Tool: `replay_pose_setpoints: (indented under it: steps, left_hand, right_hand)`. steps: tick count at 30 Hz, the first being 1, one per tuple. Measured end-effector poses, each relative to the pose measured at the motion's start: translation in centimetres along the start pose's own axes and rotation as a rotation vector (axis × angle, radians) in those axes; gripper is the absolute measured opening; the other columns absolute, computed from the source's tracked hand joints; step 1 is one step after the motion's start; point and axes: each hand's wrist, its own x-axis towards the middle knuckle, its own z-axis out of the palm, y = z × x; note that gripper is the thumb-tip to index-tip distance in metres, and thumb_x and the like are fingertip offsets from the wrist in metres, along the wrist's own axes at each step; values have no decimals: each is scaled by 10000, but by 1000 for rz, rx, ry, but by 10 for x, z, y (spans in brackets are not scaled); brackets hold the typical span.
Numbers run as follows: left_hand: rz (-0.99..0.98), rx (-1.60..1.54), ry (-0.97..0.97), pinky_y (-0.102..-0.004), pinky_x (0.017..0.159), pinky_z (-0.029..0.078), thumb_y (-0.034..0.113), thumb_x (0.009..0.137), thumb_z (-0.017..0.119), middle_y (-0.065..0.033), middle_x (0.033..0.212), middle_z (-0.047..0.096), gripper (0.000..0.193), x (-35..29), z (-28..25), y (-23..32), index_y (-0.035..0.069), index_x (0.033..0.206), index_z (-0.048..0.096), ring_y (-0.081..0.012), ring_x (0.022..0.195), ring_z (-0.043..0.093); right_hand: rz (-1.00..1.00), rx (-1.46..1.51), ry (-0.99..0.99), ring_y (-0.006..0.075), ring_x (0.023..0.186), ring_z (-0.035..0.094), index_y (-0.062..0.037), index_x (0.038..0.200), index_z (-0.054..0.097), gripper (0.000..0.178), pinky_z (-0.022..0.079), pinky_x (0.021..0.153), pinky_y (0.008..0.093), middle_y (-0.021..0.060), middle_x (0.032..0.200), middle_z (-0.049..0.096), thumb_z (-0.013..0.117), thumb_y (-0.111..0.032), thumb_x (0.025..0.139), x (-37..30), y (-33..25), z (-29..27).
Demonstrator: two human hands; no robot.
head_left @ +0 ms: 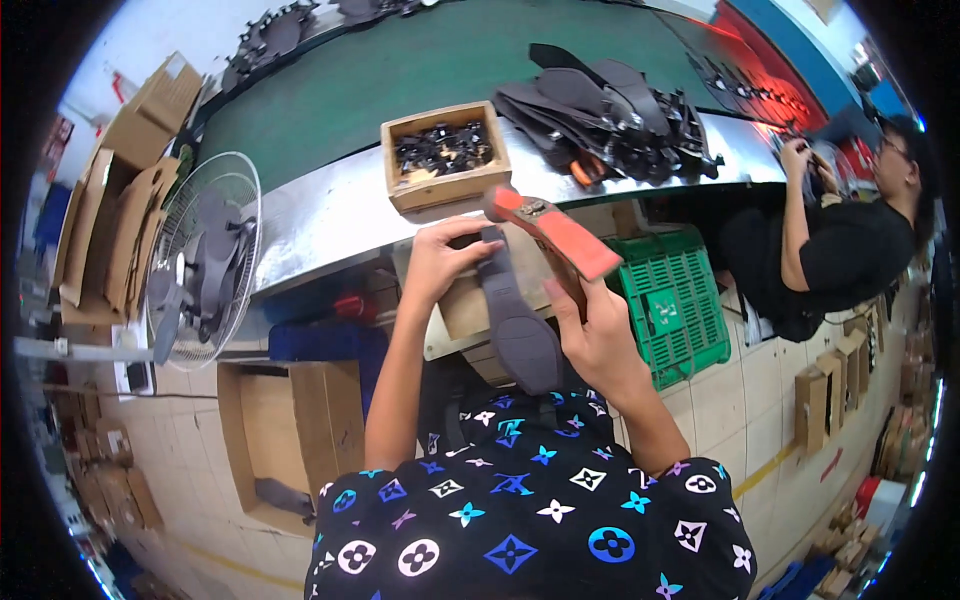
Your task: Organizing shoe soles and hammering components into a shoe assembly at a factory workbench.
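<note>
My left hand (443, 262) pinches the upper end of a dark grey shoe sole (515, 325), which hangs slanting toward my lap. My right hand (603, 338) is wrapped round the handle of a hammer with an orange-red head (565, 235). The hammer's dark round end lies just above the top of the sole, close to my left fingers; I cannot tell whether they touch. Beyond my hands, a wooden box (450, 190) on the metal bench edge holds many small black parts.
Dark soles and straps (610, 110) are piled on the bench, beside a green conveyor belt (330, 130). A green crate (670, 305) stands at right, near a seated co-worker (850, 230). A fan (205, 260) and cardboard boxes (290, 420) are at left.
</note>
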Motion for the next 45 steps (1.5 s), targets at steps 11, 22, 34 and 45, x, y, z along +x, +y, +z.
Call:
replay_pose_setpoints:
  steps: [11, 22, 34, 45]
  left_hand:
    - [-2, 48, 78, -289, 846, 496, 138, 720, 797, -117, 1005, 708, 646, -8, -1, -8, -1, 1284, 515, -179, 934, 664]
    - [45, 604, -23, -575, 1132, 68, 403, 770, 742, 27, 1258, 617, 1052, -18, -8, 4, 113, 1524, 68, -205, 1336, 398]
    - [65, 734, -47, -656, 1078, 8, 450, 768, 702, 56, 1276, 600, 594, -21, -10, -9, 221, 1298, 565, -239, 1349, 377]
    - [-114, -48, -233, -255, 651, 437, 125, 866, 631, -83, 765, 632, 171, -77, 8, 66, -29, 904, 696, -118, 726, 582]
  right_hand:
    - [77, -121, -180, 448, 809, 617, 21, 1185, 465, 278, 500, 651, 443, 256, 920, 624, 529, -115, 951, 6, 4, 5]
    - [-283, -588, -3, 307, 1010, 634, 68, 1171, 566, 276, 523, 830, 351, 205, 1091, 632, 530, -68, 933, -14, -8, -11]
    - [331, -173, -236, 423, 728, 635, 21, 1109, 521, 213, 510, 626, 406, 248, 837, 610, 560, -56, 914, 11, 0, 8]
    - [-128, -517, -199, 316, 951, 628, -19, 1226, 537, 368, 522, 717, 357, 165, 1135, 621, 611, -115, 878, 28, 57, -2]
